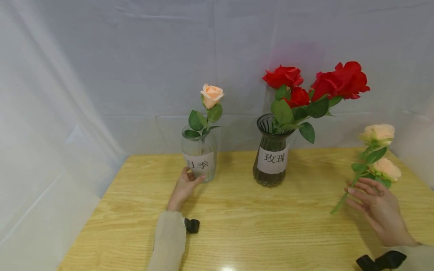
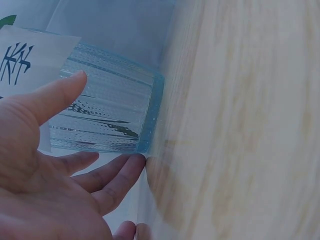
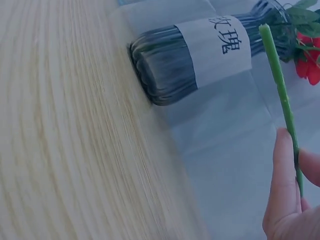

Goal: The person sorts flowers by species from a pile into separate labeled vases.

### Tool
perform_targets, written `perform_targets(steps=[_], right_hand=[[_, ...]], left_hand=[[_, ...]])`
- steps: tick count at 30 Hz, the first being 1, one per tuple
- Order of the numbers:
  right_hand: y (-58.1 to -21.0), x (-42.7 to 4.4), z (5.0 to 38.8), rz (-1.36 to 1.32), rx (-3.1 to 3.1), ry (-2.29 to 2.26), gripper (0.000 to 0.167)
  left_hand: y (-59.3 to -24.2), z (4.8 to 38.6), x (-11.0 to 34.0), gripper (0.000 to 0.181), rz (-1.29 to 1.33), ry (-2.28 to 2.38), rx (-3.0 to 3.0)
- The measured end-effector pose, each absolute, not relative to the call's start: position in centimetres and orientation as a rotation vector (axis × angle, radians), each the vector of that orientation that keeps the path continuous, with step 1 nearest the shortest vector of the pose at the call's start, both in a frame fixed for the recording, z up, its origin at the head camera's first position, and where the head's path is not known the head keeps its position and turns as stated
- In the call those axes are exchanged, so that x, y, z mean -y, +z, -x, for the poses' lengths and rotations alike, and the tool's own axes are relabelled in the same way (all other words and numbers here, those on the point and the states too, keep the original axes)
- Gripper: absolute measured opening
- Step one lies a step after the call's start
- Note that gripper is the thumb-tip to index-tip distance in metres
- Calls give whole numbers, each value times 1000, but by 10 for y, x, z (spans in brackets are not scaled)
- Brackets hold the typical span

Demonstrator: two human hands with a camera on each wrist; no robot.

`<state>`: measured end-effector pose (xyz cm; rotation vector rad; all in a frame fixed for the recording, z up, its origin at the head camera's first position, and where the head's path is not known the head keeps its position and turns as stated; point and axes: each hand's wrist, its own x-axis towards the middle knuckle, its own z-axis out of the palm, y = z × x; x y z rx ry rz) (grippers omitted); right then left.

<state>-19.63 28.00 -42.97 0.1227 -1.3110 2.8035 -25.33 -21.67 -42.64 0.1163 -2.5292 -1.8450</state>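
My left hand (image 1: pixel 183 188) holds the lower left side of a clear glass vase (image 1: pixel 211 177), thumb in front and fingers around the side. The vase bears a white label and contains one peach rose (image 1: pixel 212 96). At the right, my right hand (image 1: pixel 381 207) pinches the green stem of a peach rose (image 1: pixel 378 134), its bare end pointing down and left. That stem end (image 3: pixel 280 82) also shows in the right wrist view. A second peach rose (image 1: pixel 385 169) is just beyond the right hand; its stem is hidden, so whether it is held too I cannot tell.
A dark ribbed glass vase (image 1: pixel 269 178) with a white label stands between the hands, holding several red roses (image 1: pixel 350 79) that lean right. Both vases stand on a light wooden table (image 1: pixel 237 226). White sheeting (image 1: pixel 152 75) hangs behind and at the sides.
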Motion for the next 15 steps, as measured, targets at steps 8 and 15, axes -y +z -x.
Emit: perform_targets(steps=[8, 15], right_hand=[[-421, -255, 194, -43, 1068, 2766, 39], [-418, -237, 194, -101, 810, 2778, 32]], left_hand=[[-429, 255, 216, 73, -120, -1856, 2523], [-427, 253, 217, 73, -114, -1843, 2524]])
